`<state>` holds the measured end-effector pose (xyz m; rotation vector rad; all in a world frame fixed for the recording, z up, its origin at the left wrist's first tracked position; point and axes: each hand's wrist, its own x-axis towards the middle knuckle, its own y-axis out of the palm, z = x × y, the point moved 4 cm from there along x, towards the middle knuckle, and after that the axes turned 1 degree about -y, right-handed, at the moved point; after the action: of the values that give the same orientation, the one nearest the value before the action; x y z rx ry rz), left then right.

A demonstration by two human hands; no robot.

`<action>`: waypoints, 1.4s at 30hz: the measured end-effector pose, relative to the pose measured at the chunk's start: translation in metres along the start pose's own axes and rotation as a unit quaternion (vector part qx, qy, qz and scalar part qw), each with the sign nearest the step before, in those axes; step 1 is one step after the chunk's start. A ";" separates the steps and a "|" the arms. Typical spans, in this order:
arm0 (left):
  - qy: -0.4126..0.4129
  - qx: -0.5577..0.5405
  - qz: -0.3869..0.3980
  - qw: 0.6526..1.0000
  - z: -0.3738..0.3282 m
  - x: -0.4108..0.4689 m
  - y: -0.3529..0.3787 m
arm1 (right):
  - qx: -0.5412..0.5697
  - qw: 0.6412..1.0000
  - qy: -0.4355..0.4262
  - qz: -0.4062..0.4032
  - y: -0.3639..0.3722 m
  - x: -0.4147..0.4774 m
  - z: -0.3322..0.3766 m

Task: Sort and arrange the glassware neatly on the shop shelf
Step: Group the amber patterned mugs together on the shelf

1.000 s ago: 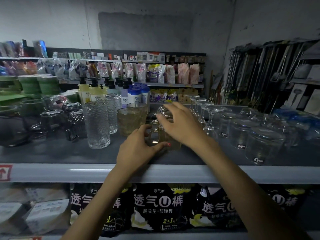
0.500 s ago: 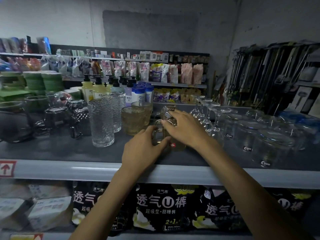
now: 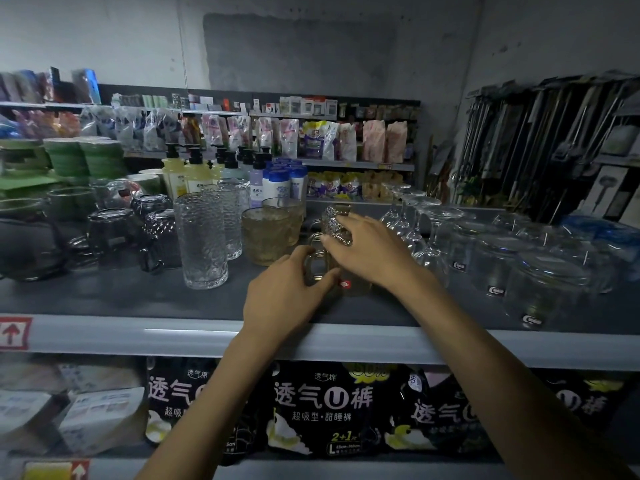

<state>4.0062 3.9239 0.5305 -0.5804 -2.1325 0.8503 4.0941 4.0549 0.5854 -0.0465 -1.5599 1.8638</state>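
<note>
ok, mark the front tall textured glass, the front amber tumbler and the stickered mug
tall textured glass (image 3: 202, 242), head view, mid wall
amber tumbler (image 3: 266, 237), head view, front wall
stickered mug (image 3: 345, 283), head view, red sticker low on wall

Two tall clear tumblers (image 3: 202, 237) (image 3: 227, 218), two amber tumblers (image 3: 265, 237) (image 3: 289, 211), one handled mug (image 3: 346, 285), two hands (image 3: 280, 299) (image 3: 374, 252), three black packs (image 3: 204, 407) (image 3: 322, 407) (image 3: 446, 415).

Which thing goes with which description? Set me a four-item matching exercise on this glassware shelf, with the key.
Things
1. tall clear textured tumbler
2. amber tumbler
3. handled glass mug
4. stemmed wine glasses

Descriptions
A. upside down, in a row to the right of the right hand
B. held by the left hand and the right hand
C. yellowish, upright, just left of the hands
D. colourless, upright, taller than its neighbours

Pairs: 1-D, 2-C, 3-B, 4-A
</note>
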 end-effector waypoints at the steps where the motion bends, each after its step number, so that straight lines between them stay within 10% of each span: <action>1: -0.001 -0.001 0.000 1.000 0.001 0.000 0.000 | 0.007 1.000 -0.003 -0.007 -0.001 -0.001 0.000; 42: -0.030 -0.058 -0.015 0.998 0.003 0.000 -0.003 | 0.169 0.974 0.011 -0.153 -0.001 -0.063 -0.015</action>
<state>4.0036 3.9204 0.5308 -0.5860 -2.2514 0.7390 4.1484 4.0348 0.5573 0.3096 -1.1402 1.8426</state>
